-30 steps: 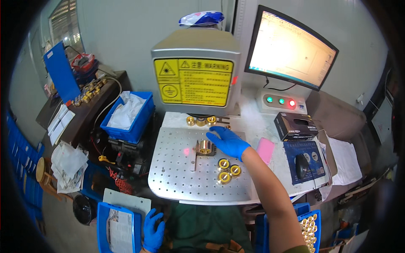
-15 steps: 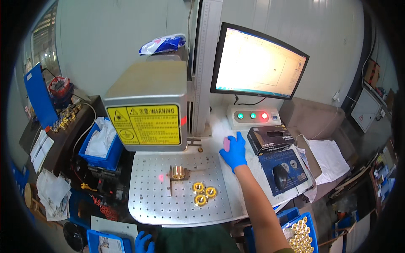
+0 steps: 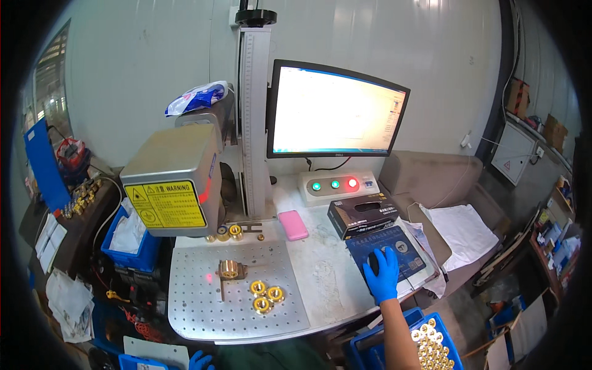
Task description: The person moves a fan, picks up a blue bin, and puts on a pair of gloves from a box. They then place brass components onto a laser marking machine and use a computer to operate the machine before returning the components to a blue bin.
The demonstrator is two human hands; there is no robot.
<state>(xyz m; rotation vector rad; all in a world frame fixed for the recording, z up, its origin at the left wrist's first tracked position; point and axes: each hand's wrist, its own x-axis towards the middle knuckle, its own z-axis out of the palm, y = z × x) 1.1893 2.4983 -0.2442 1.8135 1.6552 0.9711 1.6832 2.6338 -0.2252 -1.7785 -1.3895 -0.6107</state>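
My right hand [image 3: 382, 276], in a blue glove, is closed over a black computer mouse [image 3: 374, 264] on a dark blue mouse pad [image 3: 409, 269]. My left hand [image 3: 200, 360], also blue-gloved, shows only partly at the lower edge; its fingers look apart with nothing visible in them. On the perforated metal plate [image 3: 185, 314], a brass ring-shaped part [image 3: 229, 269] sits against a small fixture [image 3: 242, 272]. Three more brass rings [image 3: 263, 304] lie loose to its right. A pink, rounded rectangular object [image 3: 293, 226] rests flat on the white table [image 3: 327, 296].
The marking machine's head [image 3: 169, 179] overhangs the plate's far left. Behind stand a lit monitor [image 3: 336, 111], a control box [image 3: 339, 187] with lit buttons and a black carton [image 3: 362, 214]. A blue bin [image 3: 455, 351] of brass parts is at lower right; a grey sofa [image 3: 431, 179] is beyond.
My right hand has left the pink object and moved right and nearer, onto the mouse. The view has swung right and up, so brass parts behind the plate now show.
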